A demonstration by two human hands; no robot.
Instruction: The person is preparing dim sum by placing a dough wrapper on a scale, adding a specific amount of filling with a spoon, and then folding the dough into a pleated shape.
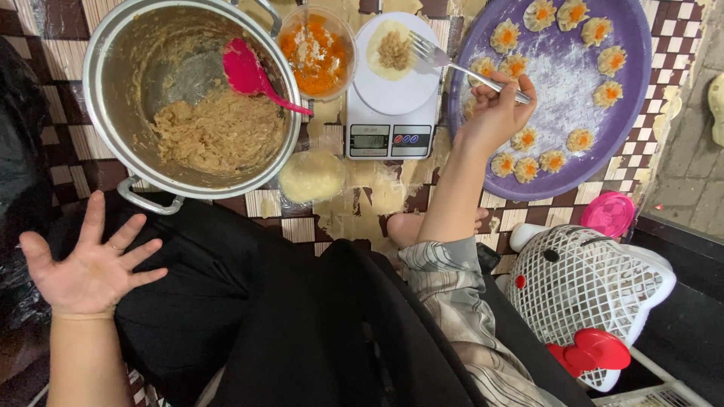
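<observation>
Gripped in the right hand (494,113), a fork (445,60) is held over the scale (392,136); left hand (87,264) splayed empty, pot (105,98) beside the scale.

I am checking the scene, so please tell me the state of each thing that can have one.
left hand: open, palm up, empty
right hand: closed on the fork
fork: held, tines over the wrapper
wrapper: flat on the scale, filling on it
scale: switched on
metal pot: uncovered, partly filled with mixture
pink spatula: resting in the pot
purple tray: floured, holding finished dumplings
</observation>
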